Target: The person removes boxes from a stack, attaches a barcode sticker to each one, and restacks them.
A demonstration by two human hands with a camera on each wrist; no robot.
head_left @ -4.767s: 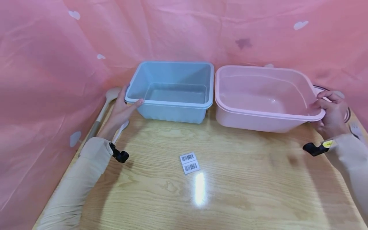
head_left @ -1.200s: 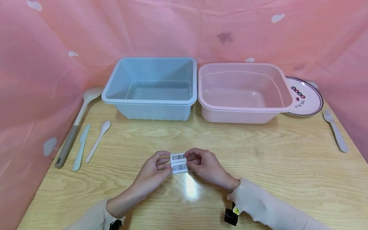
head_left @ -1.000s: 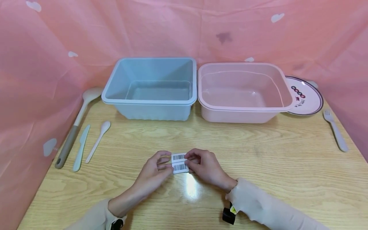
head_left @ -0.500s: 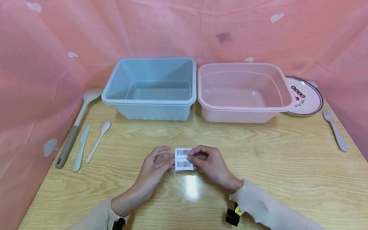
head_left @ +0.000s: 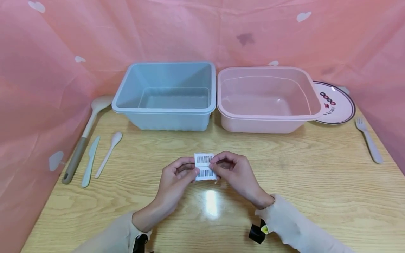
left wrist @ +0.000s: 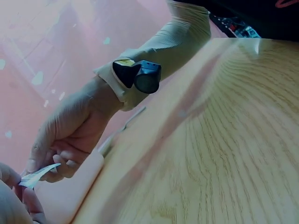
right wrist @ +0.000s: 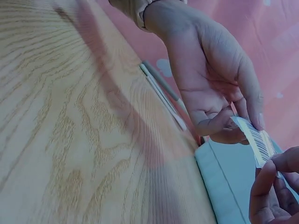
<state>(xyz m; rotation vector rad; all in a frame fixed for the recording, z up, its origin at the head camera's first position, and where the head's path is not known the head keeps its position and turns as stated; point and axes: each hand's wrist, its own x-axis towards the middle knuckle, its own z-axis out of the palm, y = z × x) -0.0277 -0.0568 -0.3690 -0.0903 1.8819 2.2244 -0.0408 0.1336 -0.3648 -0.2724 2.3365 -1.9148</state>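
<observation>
A small white piece with two barcode labels [head_left: 203, 166] is held up off the table between both hands in the head view. My left hand [head_left: 173, 184] pinches its left edge, thumb on the printed face and fingers behind. My right hand [head_left: 238, 175] pinches the right edge between thumb and index finger, covering part of the bars. In the right wrist view the barcode label [right wrist: 257, 142] is tilted and looks thin. The left wrist view shows the same label [left wrist: 37, 176] nearly edge-on between the fingertips.
At the back stand a blue tub [head_left: 164, 121] and a pink tub [head_left: 259, 125], side by side. A plate [head_left: 338, 109] and a fork [head_left: 369, 142] lie right. To the left are a long-handled ladle or spoon [head_left: 79, 151], a knife [head_left: 90, 161] and a small spoon [head_left: 109, 154].
Both hands have left the tubs, whose rims they touched at first. They have taken hold of the barcode labels from the table and lifted them slightly upward and away.
</observation>
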